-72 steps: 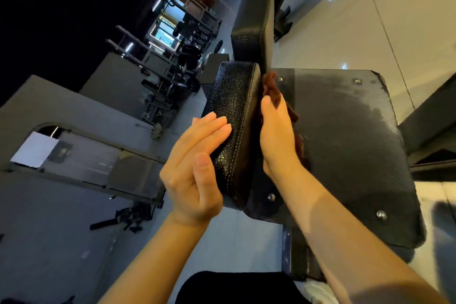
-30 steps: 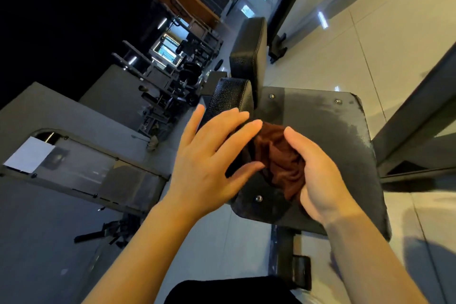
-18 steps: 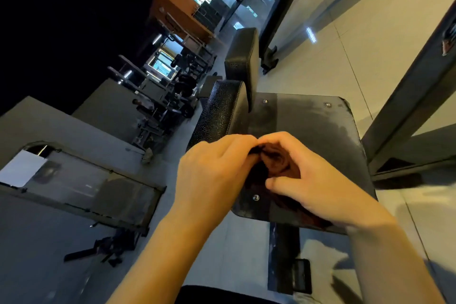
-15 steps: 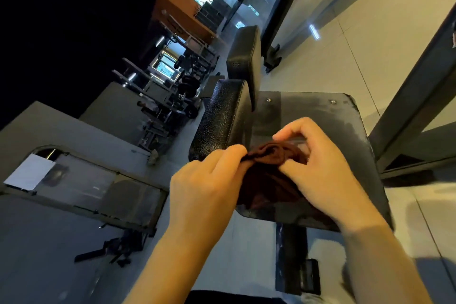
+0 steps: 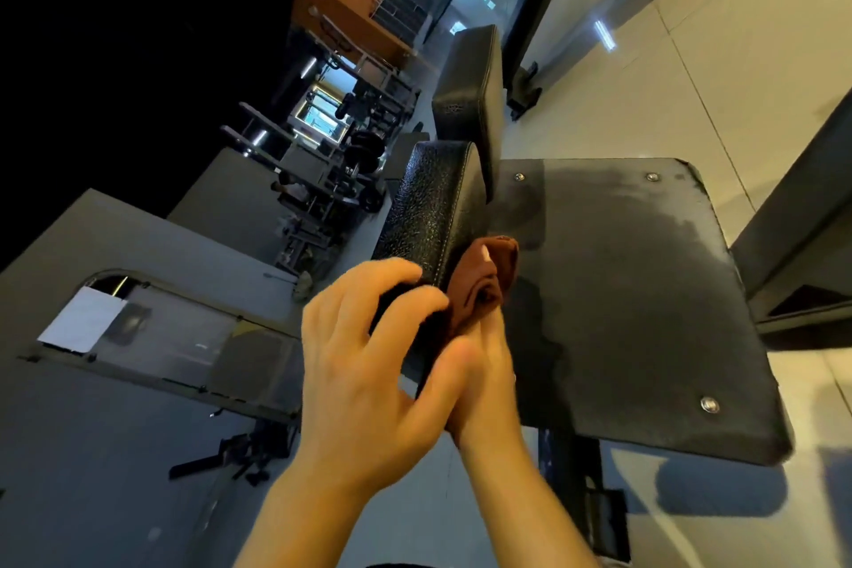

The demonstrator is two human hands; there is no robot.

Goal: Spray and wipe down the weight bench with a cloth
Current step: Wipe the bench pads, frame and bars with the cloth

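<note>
While the left hand curls round the seat pad and the right hand presses the cloth at centre frame, the bunched cloth could slip free.

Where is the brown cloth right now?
In the head view, the brown cloth sits mid-frame, pressed against the bench pad edge, held by the right hand.

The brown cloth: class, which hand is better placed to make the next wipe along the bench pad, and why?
Probably the right hand: it presses the brown cloth against the bench pad. The left hand only grips the pad's edge.
</note>
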